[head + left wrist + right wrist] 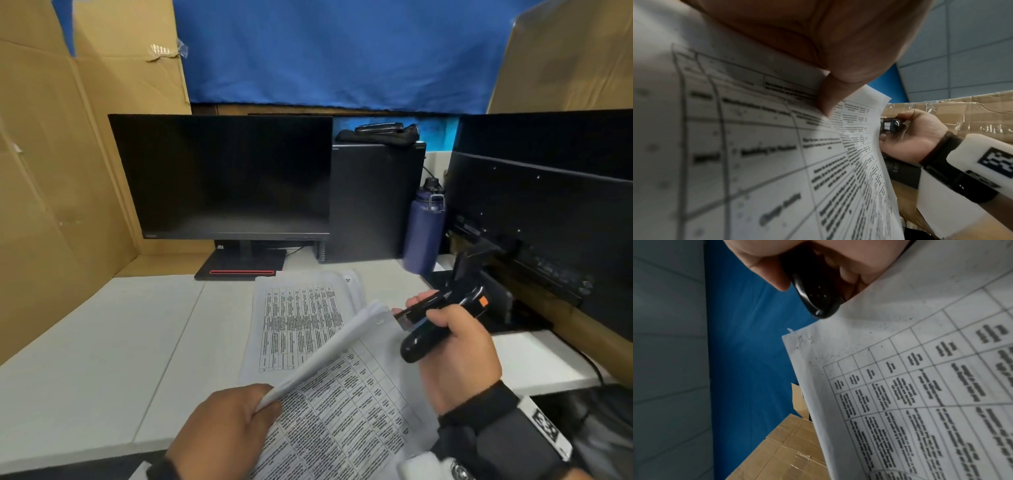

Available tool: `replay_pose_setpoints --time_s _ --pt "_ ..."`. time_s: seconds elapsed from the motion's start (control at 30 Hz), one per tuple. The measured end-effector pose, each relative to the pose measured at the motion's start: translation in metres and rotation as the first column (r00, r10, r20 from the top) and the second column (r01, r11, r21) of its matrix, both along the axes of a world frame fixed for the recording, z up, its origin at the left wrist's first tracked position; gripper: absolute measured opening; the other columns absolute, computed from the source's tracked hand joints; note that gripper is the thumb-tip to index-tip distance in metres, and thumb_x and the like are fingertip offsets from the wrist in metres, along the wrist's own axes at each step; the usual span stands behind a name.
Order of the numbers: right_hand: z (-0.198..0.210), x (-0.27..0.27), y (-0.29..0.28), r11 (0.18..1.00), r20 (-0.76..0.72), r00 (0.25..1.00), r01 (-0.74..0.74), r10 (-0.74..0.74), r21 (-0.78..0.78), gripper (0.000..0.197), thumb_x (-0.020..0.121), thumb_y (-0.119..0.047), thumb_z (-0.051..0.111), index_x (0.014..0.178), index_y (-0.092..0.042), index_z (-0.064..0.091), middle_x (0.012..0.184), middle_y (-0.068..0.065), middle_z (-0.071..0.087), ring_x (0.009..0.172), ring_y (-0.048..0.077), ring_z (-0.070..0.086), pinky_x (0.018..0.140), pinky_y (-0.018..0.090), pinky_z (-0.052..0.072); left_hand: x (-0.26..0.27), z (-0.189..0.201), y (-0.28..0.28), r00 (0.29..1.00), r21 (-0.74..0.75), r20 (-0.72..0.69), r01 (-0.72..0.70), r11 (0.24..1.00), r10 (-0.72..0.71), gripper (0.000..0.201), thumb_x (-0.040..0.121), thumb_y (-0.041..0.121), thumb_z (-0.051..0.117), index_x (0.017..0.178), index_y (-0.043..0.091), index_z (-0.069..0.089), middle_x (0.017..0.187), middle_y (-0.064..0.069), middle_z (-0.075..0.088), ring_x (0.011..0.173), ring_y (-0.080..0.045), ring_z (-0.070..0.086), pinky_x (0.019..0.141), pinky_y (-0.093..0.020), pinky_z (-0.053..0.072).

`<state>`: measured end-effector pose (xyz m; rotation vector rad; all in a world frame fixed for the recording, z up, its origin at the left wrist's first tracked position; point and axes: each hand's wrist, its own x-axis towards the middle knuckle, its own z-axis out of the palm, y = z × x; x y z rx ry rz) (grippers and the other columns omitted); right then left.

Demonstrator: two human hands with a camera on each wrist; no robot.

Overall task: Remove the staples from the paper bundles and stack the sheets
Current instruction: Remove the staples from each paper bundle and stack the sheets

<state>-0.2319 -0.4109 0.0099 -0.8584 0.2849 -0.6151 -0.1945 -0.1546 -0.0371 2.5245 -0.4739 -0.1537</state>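
Note:
My left hand (226, 435) pinches the near edge of a printed paper bundle (346, 387) and holds it tilted above the table, thumb (838, 65) on top. My right hand (459, 349) grips a black staple tool (431, 329) with an orange button. Its metal tip sits at the bundle's raised far corner (380, 320). In the right wrist view that corner (801, 339) shows small torn staple marks below the tool (813, 293). A stack of loose printed sheets (298, 318) lies flat on the white table (102, 342) beyond the bundle.
A dark monitor (226, 178) stands behind the stack, with a black computer tower (373, 202) and a blue bottle (424, 233) to its right. The back of a second monitor (548, 205) fills the right side. Cardboard (51, 171) walls off the left.

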Motion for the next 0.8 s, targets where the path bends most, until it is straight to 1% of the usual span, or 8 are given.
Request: replay_pose_setpoints --time_s 0.13,0.23,0.37,0.47,0.57,0.67,0.73,0.8 --pt "0.005 -0.003 0.005 0.978 -0.103 0.984 0.13 -0.147 -0.163 0.025 0.096 -0.031 0.064 0.08 -0.012 0.067 0.068 0.002 0.066 0.071 0.022 0.065 0.08 0.041 0.053 -0.002 -0.001 -0.005 1.0 -0.002 0.019 0.019 1.0 -0.019 0.019 0.1 0.049 0.054 0.081 0.044 0.057 0.068 0.022 0.061 0.064 -0.005 0.055 0.058 -0.019 0.04" --pt "0.005 -0.002 0.006 0.951 -0.121 0.967 0.192 -0.226 -0.242 0.039 0.094 -0.047 0.063 0.08 -0.011 0.069 0.069 0.001 0.068 0.076 0.024 0.065 0.081 0.042 0.051 -0.004 -0.002 -0.009 0.998 0.006 0.051 0.022 1.0 -0.023 0.031 0.101 0.049 0.052 0.077 0.03 0.054 0.069 0.005 0.059 0.068 -0.008 0.055 0.061 -0.02 0.039" --pt "0.003 -0.001 0.003 0.939 -0.116 0.962 0.207 -0.246 -0.274 0.047 0.094 -0.054 0.059 0.082 -0.009 0.069 0.075 0.004 0.071 0.079 0.027 0.067 0.086 0.047 0.053 -0.007 -0.001 -0.012 0.997 0.024 0.064 0.042 0.999 -0.043 0.032 0.101 0.047 0.051 0.077 0.027 0.054 0.068 0.003 0.059 0.068 -0.008 0.056 0.06 -0.02 0.038" --pt "0.005 -0.003 0.003 0.934 -0.164 0.947 0.223 -0.275 -0.279 0.054 0.092 -0.065 0.051 0.078 -0.015 0.065 0.072 0.003 0.068 0.076 0.025 0.066 0.079 0.04 0.053 -0.009 0.0 -0.014 0.996 0.018 0.068 0.052 0.999 -0.053 0.031 0.102 0.047 0.05 0.081 0.025 0.056 0.069 0.004 0.059 0.069 -0.008 0.057 0.061 -0.02 0.039" --pt "0.005 -0.001 0.001 0.916 -0.192 0.937 0.216 -0.292 -0.339 0.075 0.063 -0.087 0.045 0.068 -0.014 0.059 0.062 0.004 0.062 0.065 0.026 0.061 0.075 0.043 0.052 -0.017 0.002 -0.02 0.992 0.094 0.08 0.09 0.991 -0.098 0.031 0.105 0.047 0.044 0.077 0.036 0.052 0.078 0.01 0.061 0.078 -0.006 0.059 0.074 -0.023 0.047" --pt "0.002 0.002 -0.003 0.91 -0.206 0.935 0.201 -0.289 -0.363 0.086 0.042 -0.1 0.048 0.059 -0.017 0.057 0.052 0.004 0.057 0.055 0.027 0.057 0.067 0.044 0.053 -0.028 0.004 -0.027 0.985 0.097 0.12 0.113 0.989 -0.125 0.023 0.105 0.05 0.041 0.106 0.042 0.063 0.097 0.017 0.067 0.094 -0.002 0.062 0.084 -0.02 0.049" --pt "0.0 0.005 -0.008 0.91 -0.228 0.931 0.186 -0.284 -0.371 0.078 0.048 -0.1 0.05 0.054 -0.023 0.064 0.053 0.0 0.059 0.062 0.028 0.059 0.073 0.048 0.055 -0.03 0.002 -0.029 0.985 0.096 0.122 0.11 0.989 -0.121 0.026 0.105 0.05 0.041 0.114 0.04 0.063 0.097 0.018 0.066 0.094 -0.003 0.063 0.085 -0.021 0.05" --pt "-0.001 0.009 -0.017 0.924 -0.218 0.955 0.11 -0.201 -0.366 0.052 0.075 -0.08 0.059 0.059 -0.031 0.07 0.057 -0.006 0.062 0.071 0.024 0.06 0.083 0.05 0.053 -0.027 0.002 -0.027 0.986 0.115 0.121 0.105 0.988 -0.119 0.024 0.105 0.049 0.041 0.098 0.036 0.059 0.086 0.014 0.062 0.089 -0.009 0.063 0.081 -0.026 0.05"
